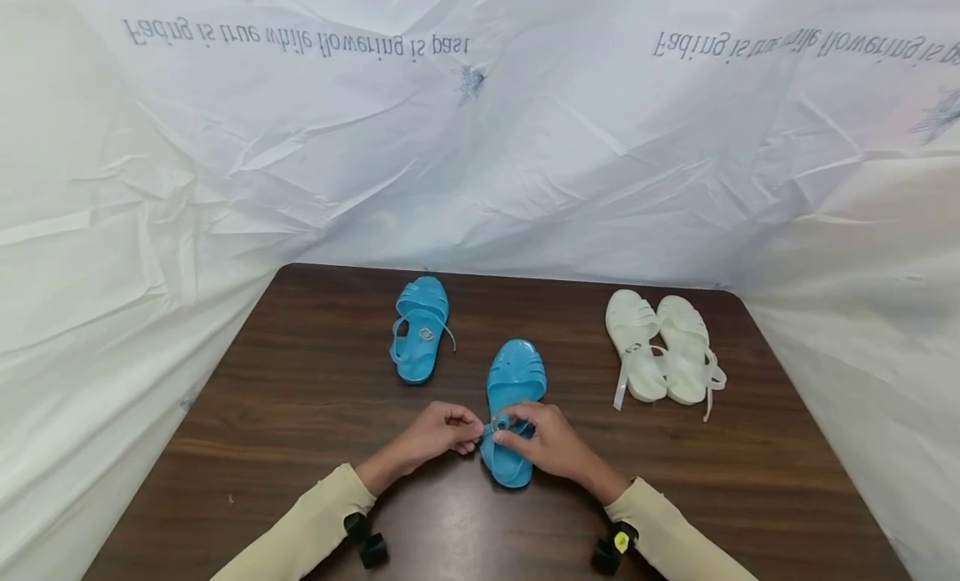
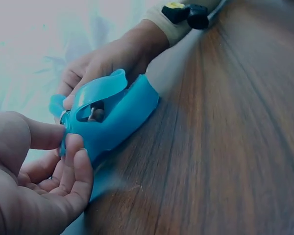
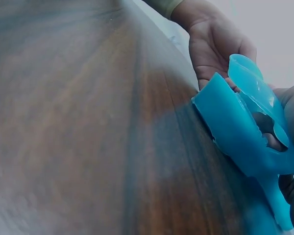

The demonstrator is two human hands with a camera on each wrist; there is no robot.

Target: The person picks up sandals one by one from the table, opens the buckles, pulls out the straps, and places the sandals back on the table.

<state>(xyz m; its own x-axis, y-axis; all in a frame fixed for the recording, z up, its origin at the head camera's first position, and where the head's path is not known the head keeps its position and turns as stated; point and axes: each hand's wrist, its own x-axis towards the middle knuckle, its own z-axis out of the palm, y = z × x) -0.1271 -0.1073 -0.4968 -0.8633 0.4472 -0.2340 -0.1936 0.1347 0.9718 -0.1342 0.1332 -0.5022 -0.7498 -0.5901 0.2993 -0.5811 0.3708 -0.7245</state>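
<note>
A blue jelly sandal [image 1: 516, 373] lies sole-down near the middle of the table, toe pointing away from me. From its left side my left hand [image 1: 448, 431] pinches the end of the ankle strap between thumb and fingers, as the left wrist view shows beside the buckle [image 2: 64, 118]. Across the sandal, my right hand [image 1: 551, 441] pinches a curled part of the strap with thumb and forefinger. In the right wrist view the sandal's heel [image 3: 225, 117] and looped strap [image 3: 255, 90] stand out, while the right fingers are partly cut off by the frame's edge.
A second blue sandal [image 1: 422, 327], its strap hanging loose, lies farther back on the left. Two white sandals [image 1: 633, 348] sit side by side at the right. The dark wooden table [image 1: 300, 381] meets white sheeting [image 1: 487, 189] at its back and sides.
</note>
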